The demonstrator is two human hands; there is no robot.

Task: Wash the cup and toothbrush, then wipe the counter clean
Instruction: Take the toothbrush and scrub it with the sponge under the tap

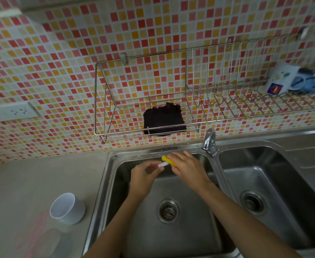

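Over the left sink basin [171, 244] both hands meet at a yellow-handled toothbrush [165, 159]. My right hand [187, 169] is closed around the yellow handle. My left hand [143, 175] pinches the white brush end with its fingertips. Most of the toothbrush is hidden inside the hands. A white cup [67, 208] stands upright on the beige counter [22, 183] to the left of the sink, apart from both hands.
A chrome tap [209, 141] stands between the left basin and the right basin [264, 179]. On the tiled wall hangs a wire rack [190, 90] with a dark cloth [163, 118] and, at its right end, a mug [283, 80]. A socket strip [9, 112] is on the left wall.
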